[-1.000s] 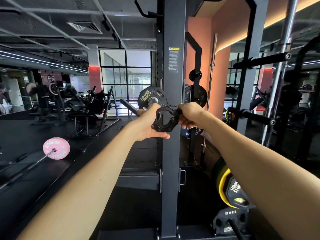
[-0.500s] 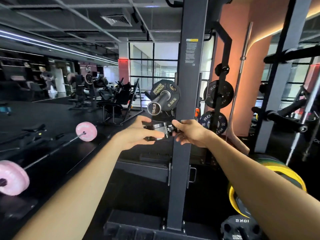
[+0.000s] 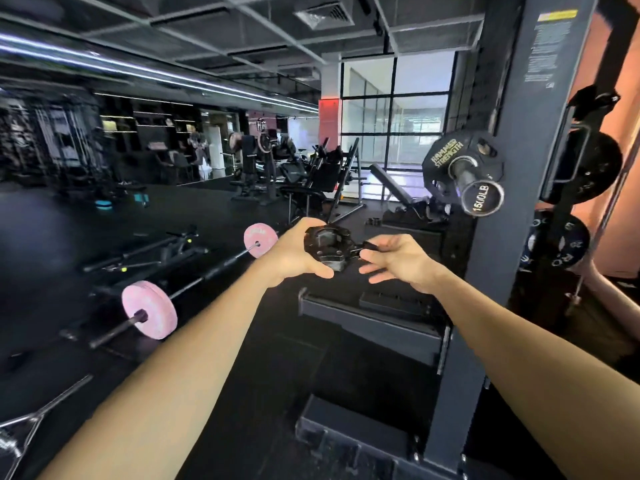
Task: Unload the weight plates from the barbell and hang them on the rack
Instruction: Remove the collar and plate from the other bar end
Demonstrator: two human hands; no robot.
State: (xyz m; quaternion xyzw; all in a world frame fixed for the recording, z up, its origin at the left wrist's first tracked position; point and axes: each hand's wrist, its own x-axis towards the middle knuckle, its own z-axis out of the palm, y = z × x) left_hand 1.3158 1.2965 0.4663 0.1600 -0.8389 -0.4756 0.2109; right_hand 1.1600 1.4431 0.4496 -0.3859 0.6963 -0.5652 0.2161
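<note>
My left hand point(image 3: 298, 252) is wrapped round a black plastic barbell collar point(image 3: 327, 249), a chunky ring with a moulded, ribbed face; my thumb curls under its lower edge and my fingers over the top. From the collar's right side a short black lever tab point(image 3: 367, 246) sticks out, and my right hand point(image 3: 403, 259) meets it there: the fingertips touch or lightly pinch the tab, while the other fingers stay loosely spread and the palm is turned down. I cannot tell how firmly that pinch holds.

The things I am meant to unload lie well apart from both hands, out to my left on the dark rubber floor point(image 3: 221, 403): a slim dark steel barbell point(image 3: 204, 277) with a round, matte pink weight plate point(image 3: 149, 309) near its close end and a second pink plate point(image 3: 260, 235) at its far end, just beside my left wrist in the view.

To my right stands the dark grey square steel upright of the rack point(image 3: 498, 216). A chromed storage peg point(image 3: 476, 183) juts from it above my right hand, carrying a small black twelve-sided plate point(image 3: 446, 164) with yellow lettering.
</note>
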